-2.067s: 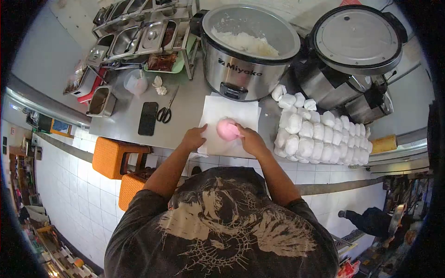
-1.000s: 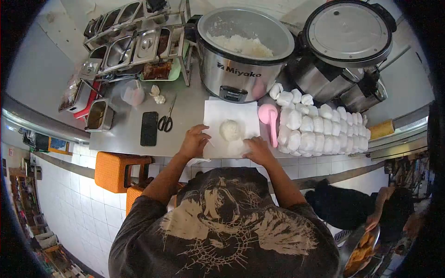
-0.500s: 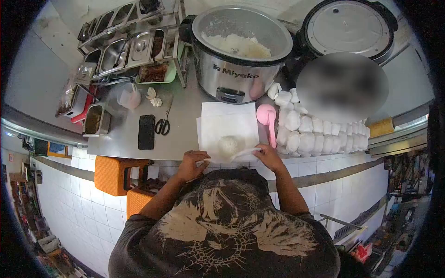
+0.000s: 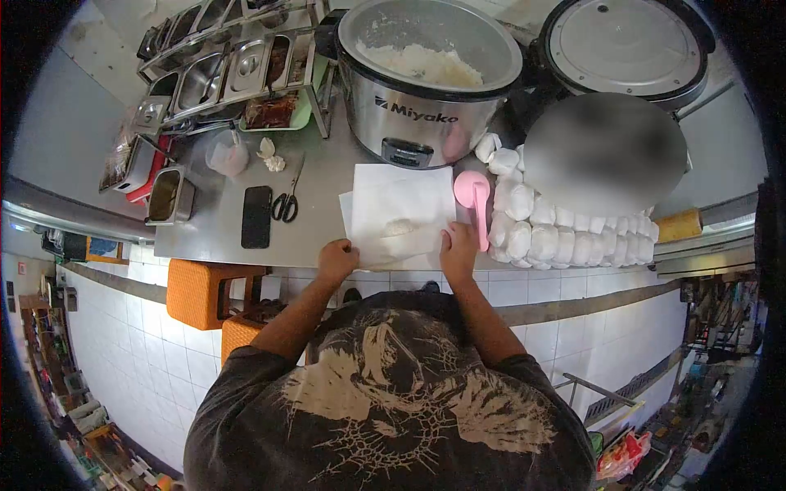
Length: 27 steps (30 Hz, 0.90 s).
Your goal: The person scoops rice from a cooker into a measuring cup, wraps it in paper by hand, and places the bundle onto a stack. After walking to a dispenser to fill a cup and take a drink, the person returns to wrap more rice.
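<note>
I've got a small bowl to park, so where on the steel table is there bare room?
Bare table shows between the scissors and white paper, and between the phone and metal pan. Across the paper, it's crowded: pink scoop, wrapped bundles and rice cooker.

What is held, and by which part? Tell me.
White paper, by both ends of the flap folded partly over the rice: left hand at the left end, right hand at the right.
</note>
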{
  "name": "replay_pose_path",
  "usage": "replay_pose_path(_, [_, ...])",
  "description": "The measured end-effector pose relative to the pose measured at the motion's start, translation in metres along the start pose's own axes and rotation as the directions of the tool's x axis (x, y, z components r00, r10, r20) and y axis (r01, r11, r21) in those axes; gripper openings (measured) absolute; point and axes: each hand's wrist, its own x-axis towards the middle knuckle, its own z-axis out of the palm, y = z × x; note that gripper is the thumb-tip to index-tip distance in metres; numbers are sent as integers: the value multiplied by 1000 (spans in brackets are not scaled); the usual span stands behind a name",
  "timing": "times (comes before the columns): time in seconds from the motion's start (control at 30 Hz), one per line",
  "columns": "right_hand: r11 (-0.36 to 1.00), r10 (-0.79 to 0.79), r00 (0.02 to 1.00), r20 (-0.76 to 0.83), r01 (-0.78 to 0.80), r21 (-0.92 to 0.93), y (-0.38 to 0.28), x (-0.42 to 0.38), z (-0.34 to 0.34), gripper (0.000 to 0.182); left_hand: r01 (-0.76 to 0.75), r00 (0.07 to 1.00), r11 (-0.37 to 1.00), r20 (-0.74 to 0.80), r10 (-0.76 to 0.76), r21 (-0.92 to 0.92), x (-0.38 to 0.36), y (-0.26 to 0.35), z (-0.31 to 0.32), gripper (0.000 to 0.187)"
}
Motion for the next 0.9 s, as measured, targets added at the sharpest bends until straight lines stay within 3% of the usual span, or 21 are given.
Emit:
replay_pose_path(0.07, [968,-250,968,2,250,-13,-16,-13,-15,17,30,999,999,42,-28,-29,3,-3,-4,25])
replay_pose_path(0.1, [942,-336,932,136,331,55,-20,-18,-14,23,43,997,998,62,-40,-44,5,-2,-6,26])
replay_pose_path(0.13, [918,-393,874,286,389,71,-24,-25,-14,34,18,1000,1000,-6,-18,6,13,0,-5,26])
replay_pose_path(0.2, [823,-549,790,273,567,15,-34,-27,-9,40,-26,990,994,-138,41,107,44,2,4,29])
replay_pose_path(0.27, [848,-490,796,355,530,-20,-34,-27,-7,45,-366,867,890,-249,433,274,89,-5,19,37])
replay_pose_path(0.37, [887,-426,805,413,462,16,-43,-25,-17,50,-193,981,863,86,173,467,109,59,-12,41])
replay_pose_path(0.5, [928,-371,886,277,362,85,-18,-6,-25,51,-133,988,753,151,45,645,138,72,-8,36])
replay_pose_path(0.53, [967,-235,959,158,214,135,-9,-4,-26,47,-142,980,748,198,14,649,140,74,-12,34])
replay_pose_path(0.57, [980,-178,977,121,165,107,5,1,-25,49,-148,970,742,243,-20,654,138,80,-20,33])
replay_pose_path(0.6, [990,-122,989,82,115,84,11,9,-25,50,-212,969,753,236,77,623,128,87,-28,31])
replay_pose_path(0.73, [936,-352,903,247,342,84,-16,55,-42,55,-453,890,788,262,373,417,88,92,-45,27])
replay_pose_path(0.87, [735,-660,677,326,672,90,-51,107,-5,54,-611,776,791,201,598,7,72,79,-45,29])
replay_pose_path(0.9, [662,-722,602,341,744,87,-51,119,7,53,-593,794,805,161,587,-13,66,80,-47,32])
